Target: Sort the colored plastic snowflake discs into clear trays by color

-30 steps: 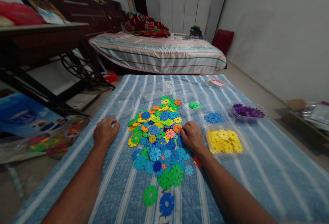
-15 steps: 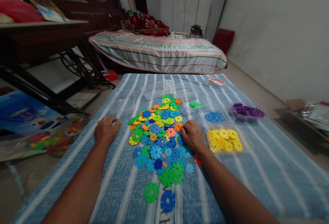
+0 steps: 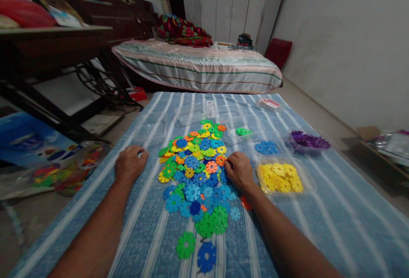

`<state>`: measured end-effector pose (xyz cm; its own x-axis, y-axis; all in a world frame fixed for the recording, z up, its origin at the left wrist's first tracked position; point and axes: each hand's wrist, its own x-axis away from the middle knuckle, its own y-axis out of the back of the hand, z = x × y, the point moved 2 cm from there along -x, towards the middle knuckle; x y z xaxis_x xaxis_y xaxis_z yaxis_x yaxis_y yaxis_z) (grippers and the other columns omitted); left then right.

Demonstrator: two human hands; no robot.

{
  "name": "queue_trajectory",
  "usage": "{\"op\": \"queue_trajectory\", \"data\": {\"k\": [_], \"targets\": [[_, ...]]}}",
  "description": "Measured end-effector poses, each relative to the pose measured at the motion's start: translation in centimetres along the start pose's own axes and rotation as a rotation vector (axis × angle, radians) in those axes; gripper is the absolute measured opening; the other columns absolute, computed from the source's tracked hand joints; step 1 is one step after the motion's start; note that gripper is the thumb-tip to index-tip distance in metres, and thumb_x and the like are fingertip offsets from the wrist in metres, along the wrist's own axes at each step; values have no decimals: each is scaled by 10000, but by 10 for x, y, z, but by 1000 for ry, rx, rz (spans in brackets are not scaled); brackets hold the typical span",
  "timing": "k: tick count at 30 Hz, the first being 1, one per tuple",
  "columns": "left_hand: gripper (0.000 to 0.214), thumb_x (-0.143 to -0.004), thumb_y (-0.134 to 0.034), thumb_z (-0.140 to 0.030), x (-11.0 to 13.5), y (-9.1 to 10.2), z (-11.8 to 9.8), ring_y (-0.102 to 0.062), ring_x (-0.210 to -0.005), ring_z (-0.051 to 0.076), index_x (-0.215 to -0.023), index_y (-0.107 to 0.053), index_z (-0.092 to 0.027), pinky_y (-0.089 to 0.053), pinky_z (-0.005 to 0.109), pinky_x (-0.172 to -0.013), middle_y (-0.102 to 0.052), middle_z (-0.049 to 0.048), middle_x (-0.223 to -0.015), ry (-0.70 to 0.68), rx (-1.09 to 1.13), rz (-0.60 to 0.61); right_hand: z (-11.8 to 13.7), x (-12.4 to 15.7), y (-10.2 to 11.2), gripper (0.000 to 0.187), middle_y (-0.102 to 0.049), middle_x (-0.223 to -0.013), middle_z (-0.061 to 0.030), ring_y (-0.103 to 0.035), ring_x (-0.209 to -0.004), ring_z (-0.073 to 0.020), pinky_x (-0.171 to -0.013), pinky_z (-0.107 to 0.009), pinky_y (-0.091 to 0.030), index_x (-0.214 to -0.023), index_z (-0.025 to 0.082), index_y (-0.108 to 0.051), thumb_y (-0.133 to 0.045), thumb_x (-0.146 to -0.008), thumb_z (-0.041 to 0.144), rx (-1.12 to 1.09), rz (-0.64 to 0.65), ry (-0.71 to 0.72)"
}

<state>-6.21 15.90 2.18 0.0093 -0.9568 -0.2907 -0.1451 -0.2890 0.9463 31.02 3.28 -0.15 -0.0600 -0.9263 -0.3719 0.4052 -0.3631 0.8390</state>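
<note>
A loose pile of snowflake discs (image 3: 198,165), mostly green, yellow, orange and blue, spreads over the striped cloth between my hands. My left hand (image 3: 131,163) rests on the cloth left of the pile, apart from it. Its fingers are loosely curled with nothing visible in them. At the pile's right edge is my right hand (image 3: 239,169), fingers bent together beside an orange disc (image 3: 220,160). Whatever lies under those fingertips is hidden. Nearest me are a single green disc (image 3: 185,245) and a dark blue disc (image 3: 206,256).
Right of my right hand stand clear tubs of yellow discs (image 3: 280,177), blue discs (image 3: 266,147) and purple discs (image 3: 309,139). Green discs (image 3: 243,131) sit in another tub farther back. A lid with a red-white label (image 3: 270,103) lies at the far right. A bed (image 3: 204,67) is beyond.
The view has shifted slightly, so the discs nearest me appear lower. Both hands stay in nearly the same places, and the pile looks unchanged.
</note>
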Motion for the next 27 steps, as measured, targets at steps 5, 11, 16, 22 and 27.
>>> {"op": "queue_trajectory", "data": {"k": [5,11,16,22,27], "targets": [[384,-886,-411,-380,0,1,1,-588,-1204,275,-1009,-683,-140,-431,393,-1086,-669,149,-1243,13,0,22,0,0,1,184,-657,-890,-55,-573,-892,-192,-814,-305,-386,-813,202,-706,-573,-931,249,-10,-5,1],[380,-870,-424,-398,1,0,4,-596,-1185,294,-967,-689,-143,-455,435,-1062,-679,164,-1225,-4,42,-3,1,1,0,196,-652,-877,-54,-574,-896,-199,-817,-314,-390,-802,208,-697,-569,-941,263,-24,-8,13],[413,-856,-406,-435,3,-4,9,-593,-1205,300,-946,-687,-146,-449,445,-1080,-672,175,-1238,-10,65,-19,2,1,2,187,-655,-883,-56,-575,-899,-200,-829,-318,-400,-808,211,-696,-568,-938,249,-27,-11,22],[403,-811,-398,-496,7,-1,8,-617,-1191,289,-878,-666,-203,-464,457,-1086,-686,139,-1226,8,129,-30,5,3,3,198,-659,-897,-63,-576,-911,-200,-840,-317,-410,-794,204,-692,-561,-939,231,-41,-24,31],[393,-775,-392,-561,11,4,7,-622,-1188,312,-820,-644,-264,-464,496,-1100,-695,100,-1175,24,197,-46,7,4,4,209,-653,-898,-67,-566,-896,-200,-829,-324,-414,-784,206,-682,-552,-944,241,-42,-35,32]]}}
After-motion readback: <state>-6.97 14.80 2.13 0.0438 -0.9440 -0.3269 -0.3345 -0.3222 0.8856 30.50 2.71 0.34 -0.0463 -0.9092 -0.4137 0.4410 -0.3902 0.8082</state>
